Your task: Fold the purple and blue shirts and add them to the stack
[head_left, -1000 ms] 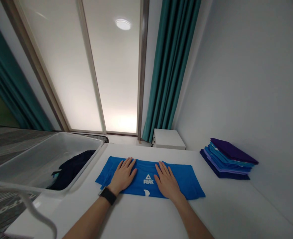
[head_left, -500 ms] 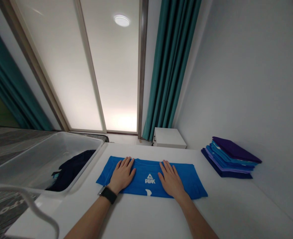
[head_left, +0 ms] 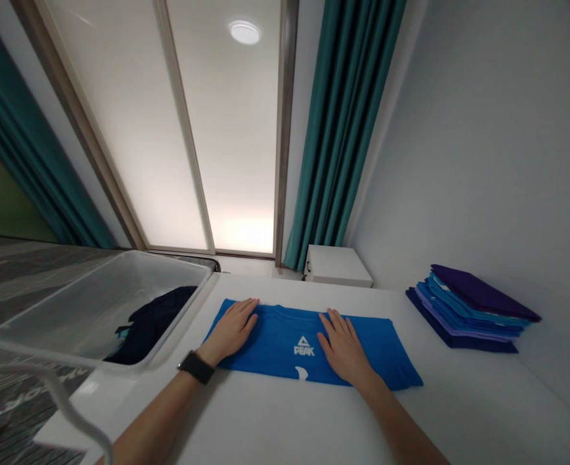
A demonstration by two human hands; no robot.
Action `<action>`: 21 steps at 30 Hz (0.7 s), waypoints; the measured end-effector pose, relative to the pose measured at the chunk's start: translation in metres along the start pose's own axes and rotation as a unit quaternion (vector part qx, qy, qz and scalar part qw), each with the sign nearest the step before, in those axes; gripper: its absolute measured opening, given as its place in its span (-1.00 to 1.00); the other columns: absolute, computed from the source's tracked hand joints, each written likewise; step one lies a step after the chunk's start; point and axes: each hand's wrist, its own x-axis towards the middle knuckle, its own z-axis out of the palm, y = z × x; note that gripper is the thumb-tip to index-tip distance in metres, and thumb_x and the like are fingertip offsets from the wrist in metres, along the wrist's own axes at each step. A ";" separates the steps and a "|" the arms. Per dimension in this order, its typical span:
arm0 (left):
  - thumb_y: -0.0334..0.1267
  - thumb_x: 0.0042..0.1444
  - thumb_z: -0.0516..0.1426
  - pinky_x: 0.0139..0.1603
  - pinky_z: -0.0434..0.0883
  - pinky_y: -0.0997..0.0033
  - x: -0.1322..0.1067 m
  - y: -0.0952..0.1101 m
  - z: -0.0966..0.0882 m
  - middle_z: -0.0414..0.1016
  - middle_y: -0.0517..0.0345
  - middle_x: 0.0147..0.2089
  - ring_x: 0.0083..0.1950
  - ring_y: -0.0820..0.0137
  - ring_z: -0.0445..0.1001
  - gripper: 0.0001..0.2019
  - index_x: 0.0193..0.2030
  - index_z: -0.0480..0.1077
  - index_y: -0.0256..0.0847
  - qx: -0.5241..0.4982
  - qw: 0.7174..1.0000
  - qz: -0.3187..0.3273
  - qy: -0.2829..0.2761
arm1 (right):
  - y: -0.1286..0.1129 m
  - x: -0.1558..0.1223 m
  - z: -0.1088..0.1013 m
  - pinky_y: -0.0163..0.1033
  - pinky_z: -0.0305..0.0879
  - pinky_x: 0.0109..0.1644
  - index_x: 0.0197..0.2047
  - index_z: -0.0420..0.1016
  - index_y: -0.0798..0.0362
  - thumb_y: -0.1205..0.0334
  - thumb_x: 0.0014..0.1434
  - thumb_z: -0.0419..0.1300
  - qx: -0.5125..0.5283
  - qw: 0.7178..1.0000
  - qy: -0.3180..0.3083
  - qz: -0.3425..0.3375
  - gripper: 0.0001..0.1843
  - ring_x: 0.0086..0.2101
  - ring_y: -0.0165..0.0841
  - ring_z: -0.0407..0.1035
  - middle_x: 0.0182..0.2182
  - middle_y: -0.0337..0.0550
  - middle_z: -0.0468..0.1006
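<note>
A bright blue shirt (head_left: 285, 336) with a white PEAK logo lies folded into a long strip on the white table (head_left: 285, 420). My left hand (head_left: 231, 329) lies flat on its left end, fingers stretched out; a black watch sits on that wrist. My right hand (head_left: 346, 345) presses flat on the shirt just right of the logo, fingers spread. Neither hand holds anything.
A clear plastic bin (head_left: 72, 310) at the left holds dark clothes (head_left: 149, 323). A stack of folded blue and purple shirts (head_left: 469, 307) sits at the right by the wall. A small white box (head_left: 338, 266) stands behind the table, near teal curtains (head_left: 348, 129).
My left hand has slid leftward along the shirt toward its end, and my right hand has moved slightly right. The camera view has shifted a little.
</note>
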 end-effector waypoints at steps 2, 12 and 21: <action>-0.16 0.32 -0.13 0.32 0.21 0.09 -0.003 -0.015 -0.010 0.38 -0.08 0.25 0.28 0.20 0.31 -0.54 0.24 0.31 -0.27 -0.034 0.999 0.006 0.014 | -0.009 0.004 -0.002 0.03 -0.23 0.39 0.37 0.12 0.08 0.03 0.38 -0.22 0.009 0.999 0.010 -0.042 -0.41 0.35 -0.21 -0.13 0.36 -0.03 0.07; -0.19 0.25 -0.03 -0.09 0.44 0.26 -0.017 -0.030 -0.027 0.55 0.03 -0.15 -0.16 0.28 0.50 -0.69 0.00 0.43 -0.22 -0.188 0.974 -0.072 0.100 | -0.087 0.087 -0.008 -0.17 0.19 0.09 0.14 0.39 0.04 0.29 0.33 -0.07 0.071 0.984 0.018 -0.160 -0.62 -0.01 -0.26 0.28 -0.02 -0.01 0.44; -0.24 0.20 0.00 -0.28 0.39 0.37 -0.018 -0.033 -0.027 0.47 0.14 -0.33 -0.32 0.35 0.44 -0.73 -0.06 0.41 -0.25 -0.251 0.957 -0.127 0.066 | -0.105 0.109 0.008 -0.19 0.14 0.01 -0.08 0.46 0.02 0.23 0.28 0.09 0.058 0.984 -0.021 -0.168 -0.81 -0.06 -0.24 0.26 -0.13 -0.08 0.44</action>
